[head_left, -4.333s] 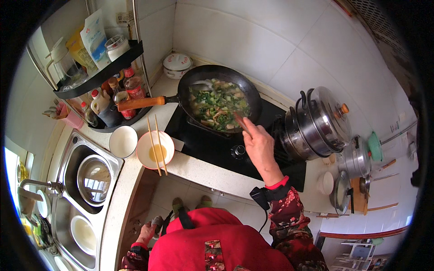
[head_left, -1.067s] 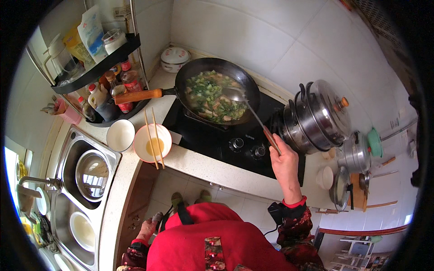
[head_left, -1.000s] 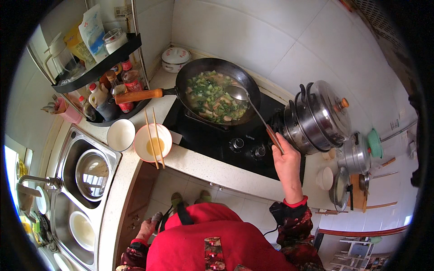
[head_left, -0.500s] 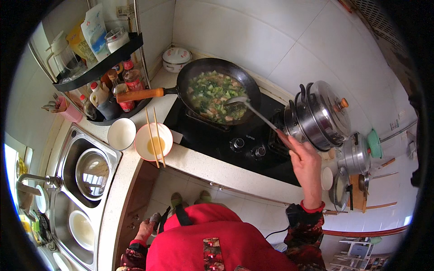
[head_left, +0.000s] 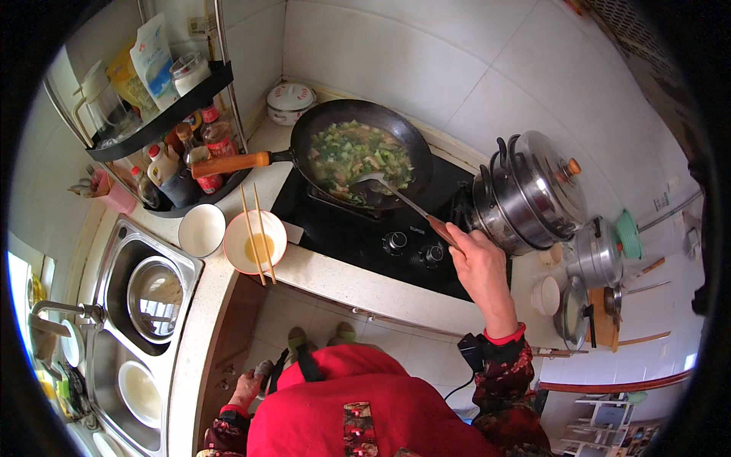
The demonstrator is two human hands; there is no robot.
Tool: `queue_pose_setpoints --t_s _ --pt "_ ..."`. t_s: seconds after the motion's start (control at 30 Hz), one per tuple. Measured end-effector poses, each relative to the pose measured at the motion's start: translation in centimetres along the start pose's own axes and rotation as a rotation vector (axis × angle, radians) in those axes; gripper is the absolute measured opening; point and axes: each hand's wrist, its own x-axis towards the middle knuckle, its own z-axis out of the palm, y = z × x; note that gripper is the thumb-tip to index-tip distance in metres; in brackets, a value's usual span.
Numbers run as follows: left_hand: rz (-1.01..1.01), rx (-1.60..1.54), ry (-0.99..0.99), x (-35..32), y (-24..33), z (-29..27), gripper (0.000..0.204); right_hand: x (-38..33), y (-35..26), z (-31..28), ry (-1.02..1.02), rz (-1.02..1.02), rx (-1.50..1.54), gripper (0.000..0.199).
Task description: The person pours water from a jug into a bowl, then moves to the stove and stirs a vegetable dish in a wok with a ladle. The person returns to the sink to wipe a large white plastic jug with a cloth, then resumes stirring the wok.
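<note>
My right hand (head_left: 481, 273) is closed around the reddish-brown handle of a metal wok spatula (head_left: 407, 199). Its head rests among chopped green leaves and pale pieces in broth (head_left: 358, 154), inside a black wok (head_left: 421, 152). The wok stands on the black stove (head_left: 343, 244), its wooden handle (head_left: 231, 164) pointing left. Low beside my red apron, my left hand (head_left: 245, 390) hangs with curled fingers next to a small greyish thing (head_left: 264, 368) that I cannot make out.
Left of the stove, chopsticks (head_left: 263, 240) lie across a bowl (head_left: 234, 242) of yellow liquid, beside a white bowl (head_left: 202, 231). Stacked steel pots (head_left: 525, 198) stand to the right. A steel sink (head_left: 114, 305) and bottle rack (head_left: 164, 118) are at left.
My right hand has moved left and slightly down with the spatula. The spatula's head has shifted left through the greens, toward the middle of the wok.
</note>
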Motion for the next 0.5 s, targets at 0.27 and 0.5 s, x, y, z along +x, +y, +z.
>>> queue_pose_setpoints --t_s 0.27,0.5 --pt "-0.101 0.080 0.020 -3.0 3.1 -1.1 0.061 -0.1 -1.4 -4.1 0.053 0.128 0.270 0.033" --pt "-0.166 0.127 -0.074 0.4 -3.1 0.6 0.078 0.7 -2.6 -2.4 -0.083 0.099 0.100 0.037"
